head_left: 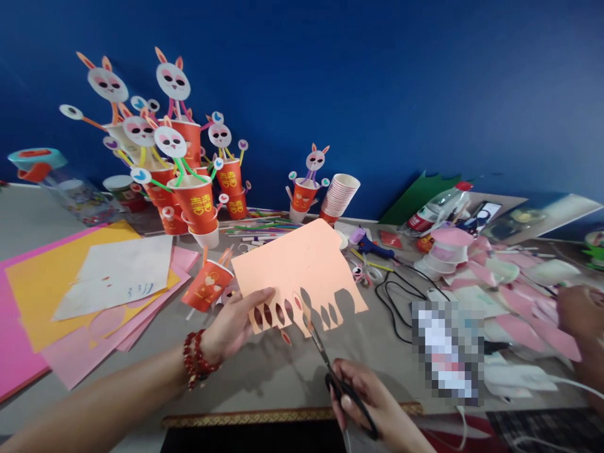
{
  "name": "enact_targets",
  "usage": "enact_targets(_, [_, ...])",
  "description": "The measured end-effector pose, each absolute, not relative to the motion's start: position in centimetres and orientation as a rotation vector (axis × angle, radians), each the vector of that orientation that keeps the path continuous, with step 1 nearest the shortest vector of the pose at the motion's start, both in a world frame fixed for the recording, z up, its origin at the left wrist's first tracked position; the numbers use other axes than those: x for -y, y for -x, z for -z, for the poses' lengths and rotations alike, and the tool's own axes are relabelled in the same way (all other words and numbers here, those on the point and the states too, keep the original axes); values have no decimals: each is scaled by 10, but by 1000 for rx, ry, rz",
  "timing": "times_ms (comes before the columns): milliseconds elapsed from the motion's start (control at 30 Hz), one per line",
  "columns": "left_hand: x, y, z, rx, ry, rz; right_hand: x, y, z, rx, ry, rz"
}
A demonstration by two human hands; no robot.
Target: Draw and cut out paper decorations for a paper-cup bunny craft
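A peach paper sheet (292,258) with leaf-shaped holes along its lower edge is held up over the table. My left hand (238,321), a red bead bracelet at its wrist, pinches the sheet's lower left side. In my right hand (361,393) are black-handled scissors (321,349), their blades at the sheet's lower edge. Beside the blades, a small ear shape with a red centre (297,301) shows on the paper. A similar small red-centred piece (286,338) is just below the edge.
Red cups with rabbit figures (201,201) stand at the back left, near stacked cups (340,195). Coloured sheets (28,302) lie left. A glue gun (372,245), black cable (389,302), bottle (438,204) and pink pieces (523,296) occupy the right, beside another person's hand (582,327).
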State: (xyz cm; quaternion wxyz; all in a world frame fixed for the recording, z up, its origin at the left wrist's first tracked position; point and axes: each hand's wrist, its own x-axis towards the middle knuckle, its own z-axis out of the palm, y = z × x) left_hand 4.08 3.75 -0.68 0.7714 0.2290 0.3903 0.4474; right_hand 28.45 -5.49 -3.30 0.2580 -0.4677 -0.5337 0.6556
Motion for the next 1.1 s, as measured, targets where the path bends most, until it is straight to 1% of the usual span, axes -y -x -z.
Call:
enact_targets(133, [-36, -41, 12, -847, -585, -1023, 55, -286, 30, 1450, 1256, -1838])
enact_targets(267, [-35, -38, 12, -892, -822, -1070, 58, -295, 34, 1526, 1399, -1911])
enact_targets(367, [-36, -36, 9, -884, -961, -1065, 61, -308, 34, 1625, 1548, -1857])
enact_targets(500, [-37, -36, 11, -932, -1006, -1080, 60, -321, 22, 1680, 1670, -1782])
enact_targets(633, [-36, -37, 10, -939, -1079, -1037, 51, -317, 13, 1558, 1585, -1793])
enact_targets(767, [-33, -39, 10, -932, -1153, -1043, 40, -302, 13, 1564, 1531, -1779])
enact_targets(933, [-31, -38, 18, -946, -1187, -1003, 32, -288, 14, 1478, 1469, -1852])
enact_targets(1100, [-33, -37, 19, -950, -1235, -1043, 31, -296, 14, 1476, 1486, -1850])
